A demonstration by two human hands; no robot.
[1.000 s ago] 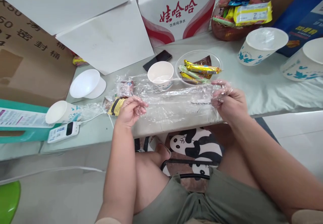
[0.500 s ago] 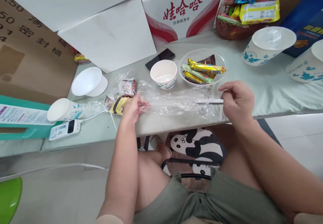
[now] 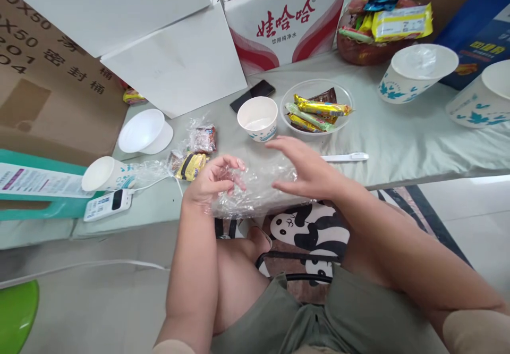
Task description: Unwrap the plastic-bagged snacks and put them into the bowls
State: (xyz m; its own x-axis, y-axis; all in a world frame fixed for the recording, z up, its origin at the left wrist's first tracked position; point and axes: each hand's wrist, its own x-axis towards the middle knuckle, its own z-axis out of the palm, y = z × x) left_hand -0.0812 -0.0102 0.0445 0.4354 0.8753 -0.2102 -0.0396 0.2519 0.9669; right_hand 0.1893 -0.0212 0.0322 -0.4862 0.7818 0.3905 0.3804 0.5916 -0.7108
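A crumpled sheet of clear plastic film (image 3: 255, 189) lies at the table's near edge. My left hand (image 3: 211, 181) pinches its left end with curled fingers. My right hand (image 3: 305, 170) hovers flat over the film's right part, fingers spread, touching or just above it. A thin white stick-like tool (image 3: 346, 157) lies on the table to the right of my right hand, apart from it. A small white paper cup (image 3: 257, 118) and a clear bowl of wrapped snacks (image 3: 316, 107) stand just behind the hands.
Wrapped snacks (image 3: 197, 152) lie left of the film. A tipped paper cup (image 3: 104, 174), a white device (image 3: 107, 204) and lids (image 3: 145, 131) sit at left. A phone (image 3: 252, 95), cardboard boxes (image 3: 287, 14), two large paper tubs (image 3: 414, 72) and a snack basket (image 3: 382, 24) are behind.
My right hand has let go of the white tool, which now lies on the table, and has moved left over the film. The film is gathered into a bunch near my left hand.
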